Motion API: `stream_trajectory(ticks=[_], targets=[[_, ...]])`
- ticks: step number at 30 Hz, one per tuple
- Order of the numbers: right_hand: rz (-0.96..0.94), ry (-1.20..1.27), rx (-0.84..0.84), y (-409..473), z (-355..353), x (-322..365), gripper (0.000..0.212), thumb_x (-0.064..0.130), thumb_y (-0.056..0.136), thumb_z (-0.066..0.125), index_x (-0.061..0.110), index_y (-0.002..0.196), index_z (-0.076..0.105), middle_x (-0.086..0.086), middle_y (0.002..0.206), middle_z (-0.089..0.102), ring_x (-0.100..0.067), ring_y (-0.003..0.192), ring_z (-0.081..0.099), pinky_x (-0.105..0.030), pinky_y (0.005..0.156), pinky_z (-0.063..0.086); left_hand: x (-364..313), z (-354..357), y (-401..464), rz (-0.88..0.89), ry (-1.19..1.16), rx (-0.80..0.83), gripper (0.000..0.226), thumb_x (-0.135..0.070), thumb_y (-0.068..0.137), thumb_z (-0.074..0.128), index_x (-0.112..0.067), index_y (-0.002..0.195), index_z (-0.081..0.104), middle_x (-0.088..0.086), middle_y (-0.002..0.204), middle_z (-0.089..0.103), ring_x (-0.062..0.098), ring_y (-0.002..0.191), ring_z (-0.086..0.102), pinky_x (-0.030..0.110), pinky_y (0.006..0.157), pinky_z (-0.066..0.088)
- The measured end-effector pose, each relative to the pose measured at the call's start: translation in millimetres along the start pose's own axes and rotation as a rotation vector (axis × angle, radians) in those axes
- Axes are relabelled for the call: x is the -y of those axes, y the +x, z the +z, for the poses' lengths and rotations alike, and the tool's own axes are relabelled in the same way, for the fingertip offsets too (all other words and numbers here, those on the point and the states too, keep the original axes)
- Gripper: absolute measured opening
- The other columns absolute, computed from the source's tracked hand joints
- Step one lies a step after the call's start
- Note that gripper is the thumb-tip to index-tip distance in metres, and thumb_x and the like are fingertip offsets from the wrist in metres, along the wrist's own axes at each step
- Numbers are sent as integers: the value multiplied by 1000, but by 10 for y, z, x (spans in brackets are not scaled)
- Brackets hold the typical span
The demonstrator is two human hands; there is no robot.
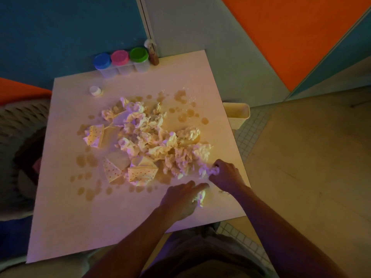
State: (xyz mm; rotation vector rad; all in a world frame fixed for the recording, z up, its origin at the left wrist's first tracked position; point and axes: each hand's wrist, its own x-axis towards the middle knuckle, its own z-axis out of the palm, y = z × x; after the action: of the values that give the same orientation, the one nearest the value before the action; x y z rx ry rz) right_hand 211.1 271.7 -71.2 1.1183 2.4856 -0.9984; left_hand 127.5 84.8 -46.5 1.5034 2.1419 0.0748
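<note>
At the near right of a white square bench (pixel 80 227), a person's left hand (pixel 180 199) lies with fingers stretched flat over a small damp-looking tissue wad (pixel 200 197), while the right hand (pixel 224 173), just beside it, curls its fingers round a crumpled white tissue clump (pixel 212 171) at the edge of the heap. The paper looks feather-light, soft and limp, likely to tear or shed where wet, so it is best gathered by bunching a whole handful rather than pinching a corner. Across the bench from the left lie brownish spill marks (pixel 86 160), a folded dotted paper napkin (pixel 93 135), a small white-capped bottle (pixel 95 90) and, at the far edge, three clear jars with blue (pixel 102 61), pink (pixel 119 57) and green (pixel 139 54) lids beside a brown spray bottle (pixel 153 56). The large heap of crumpled white tissues (pixel 148 133) fills the middle, crowding both hands. A cream plastic bin (pixel 236 115) stands off the right edge, with nothing between it and the hands.
</note>
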Motion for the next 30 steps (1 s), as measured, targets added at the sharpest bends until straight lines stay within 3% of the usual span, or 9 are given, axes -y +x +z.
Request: stream_trajectory(ticks=[4,7,11,13,15,21,23,27,30], targets=[[84,102,-23,-94,-121,-16,29,35,71,71,29,90,51,-2,91,63,-30,82,57,-31,59,36,8,170,125,93,107,147,49,-25,98,48,-31,145,38,6,130,44,31,104,59,40,77,48],[118,161,-50,-146,-181,-19,28,33,70,74,28,87,52,3,81,62,-26,77,57,-30,58,37,86,276,155,58,127,164,37,-27,97,53,-20,133,44,7,128,42,32,104,60,41,78,49],[126,180,-41,-184,-198,38,50,32,69,74,42,113,52,7,96,69,-22,86,63,-31,73,49,203,300,111,4,82,114,31,-39,98,50,-17,119,51,6,122,44,30,101,60,39,74,48],[104,135,-20,-169,-187,149,73,32,69,72,48,133,40,5,103,69,-25,92,64,-34,81,51,287,272,49,-12,21,84,30,-38,95,50,-16,115,53,5,120,43,31,100,59,39,72,47],[92,78,22,-131,-162,253,90,33,69,70,49,145,24,1,101,68,-28,90,63,-36,79,52,345,246,-32,-45,-27,49,28,-36,90,54,-17,110,55,3,118,42,30,98,60,39,72,49],[85,-142,117,52,5,523,111,33,72,68,47,150,-9,-9,97,61,-35,94,63,-36,76,48,526,194,-281,-170,-94,-63,27,-41,87,55,-21,105,57,-4,121,45,27,93,64,37,71,52],[100,-156,134,126,44,587,105,32,73,67,48,150,-2,-12,105,62,-35,99,62,-36,79,48,595,201,-346,-204,-116,-84,26,-43,86,54,-23,103,57,-5,121,47,26,91,65,36,70,52],[117,-136,111,218,68,609,78,33,74,69,36,142,32,-12,122,62,-36,110,60,-34,80,45,661,203,-449,-243,-197,-143,23,-43,84,56,-24,98,57,-7,112,50,24,87,65,33,63,49],[101,-118,92,218,53,589,70,34,73,71,31,136,39,-9,124,63,-35,108,60,-32,75,42,666,192,-472,-260,-228,-204,23,-41,83,58,-24,97,58,-7,108,52,23,84,64,32,60,47]])
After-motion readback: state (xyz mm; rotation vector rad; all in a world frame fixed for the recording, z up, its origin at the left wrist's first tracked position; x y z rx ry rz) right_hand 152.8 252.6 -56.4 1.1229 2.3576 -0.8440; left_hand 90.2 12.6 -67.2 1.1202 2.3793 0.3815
